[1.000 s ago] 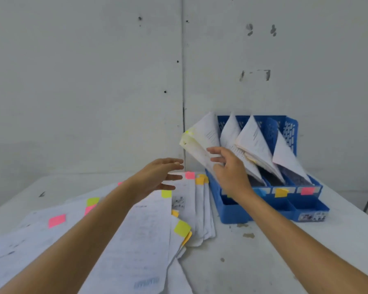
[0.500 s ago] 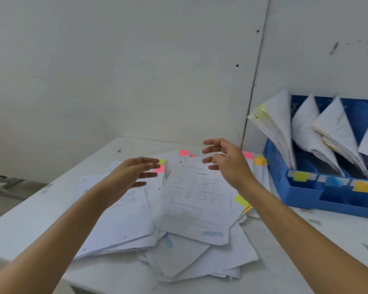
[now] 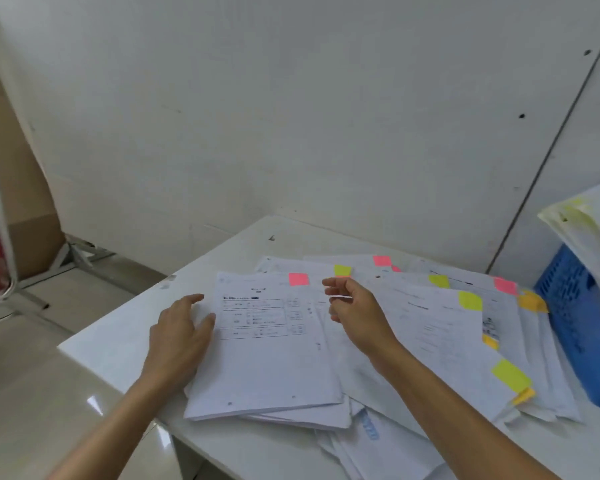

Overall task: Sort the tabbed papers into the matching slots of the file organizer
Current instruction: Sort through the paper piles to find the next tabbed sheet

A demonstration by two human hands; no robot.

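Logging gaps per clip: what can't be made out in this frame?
Head view:
File organizer: cut off by the right edge; slot tabs out of frame.
Top sheet: print too small and blurred to read.
Lower papers: covered by upper sheets and the right forearm.
Right hand: contact with paper unclear.

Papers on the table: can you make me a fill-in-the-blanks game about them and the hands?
1. The top sheet between the left hand and the right hand has a ____ tab.
2. The file organizer at the right edge is ____.
3. The papers lie on a ____ table.

Missing words: pink, blue, white.
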